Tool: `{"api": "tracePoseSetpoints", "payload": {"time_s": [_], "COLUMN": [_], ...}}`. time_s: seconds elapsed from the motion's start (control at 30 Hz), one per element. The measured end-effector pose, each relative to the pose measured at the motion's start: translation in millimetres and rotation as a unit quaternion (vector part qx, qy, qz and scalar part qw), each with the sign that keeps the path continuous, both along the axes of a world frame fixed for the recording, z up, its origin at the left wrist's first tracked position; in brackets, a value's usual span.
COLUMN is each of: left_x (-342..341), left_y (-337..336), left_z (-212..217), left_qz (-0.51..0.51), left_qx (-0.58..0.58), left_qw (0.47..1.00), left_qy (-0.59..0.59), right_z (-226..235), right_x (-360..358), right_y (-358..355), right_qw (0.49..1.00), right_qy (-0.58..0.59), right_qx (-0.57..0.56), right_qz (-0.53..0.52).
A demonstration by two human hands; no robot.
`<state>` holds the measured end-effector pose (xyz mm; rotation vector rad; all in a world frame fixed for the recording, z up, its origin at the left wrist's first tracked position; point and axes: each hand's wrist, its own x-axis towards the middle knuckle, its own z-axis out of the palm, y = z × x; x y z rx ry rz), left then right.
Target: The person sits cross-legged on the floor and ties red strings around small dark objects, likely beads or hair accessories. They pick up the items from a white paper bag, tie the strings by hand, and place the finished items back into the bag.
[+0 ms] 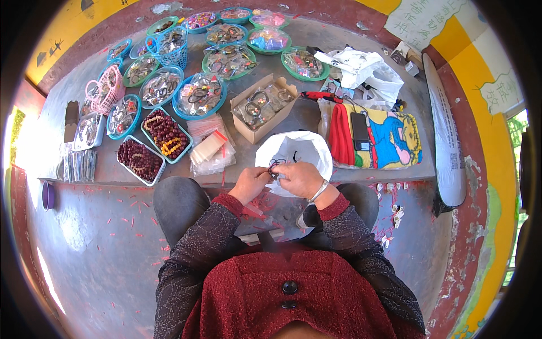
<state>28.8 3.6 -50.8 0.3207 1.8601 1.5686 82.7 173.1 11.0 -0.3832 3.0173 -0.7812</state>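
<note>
Both my hands meet over the near side of an open white plastic bag (319, 151). Between their fingertips is a thin dark looped cord (276, 164), maybe a bracelet or necklace cord. My left hand (250, 185) pinches its lower left part. My right hand (301, 179), with a silver bangle at the wrist, is closed on the other side of it. A small dark strand lies inside the bag. Just beyond stands an open cardboard box (254, 133) with several bagged cord items.
Clear zip bags (212, 155) lie left of the box. Trays of dark red beads (140, 162) and several baskets of packaged trinkets (200, 95) cover the left and back. A phone (360, 131) rests on a folded colourful towel (392, 141) at right. White bags (367, 70) lie behind.
</note>
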Motion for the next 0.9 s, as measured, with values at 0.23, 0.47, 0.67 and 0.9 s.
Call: {"api": "tracePoseSetpoints", "payload": {"time_s": [0.23, 0.47, 0.67, 0.9], "left_x": [2.8, -0.6, -0.3, 1.4], "left_y": [0.9, -1.3, 0.3, -0.3], "left_z": [4.0, 14.5, 14.3, 6.7], "left_qz": [-0.007, 0.060, 0.041, -0.012], "left_qx": [0.014, 0.045, 0.043, 0.053], "left_qw": [1.000, 0.982, 0.982, 0.991], "left_qy": [-0.008, -0.175, -0.177, -0.119], "right_z": [-4.8, 22.1, 6.3, 3.4], "right_x": [-1.0, -1.5, -0.3, -1.2], "right_y": [3.6, 5.6, 4.8, 2.8], "right_qw": [0.996, 0.986, 0.999, 0.999], "right_qy": [-0.071, -0.117, -0.023, -0.029], "right_qx": [0.041, -0.108, -0.032, 0.017], "right_qz": [0.041, -0.056, -0.031, -0.016]}}
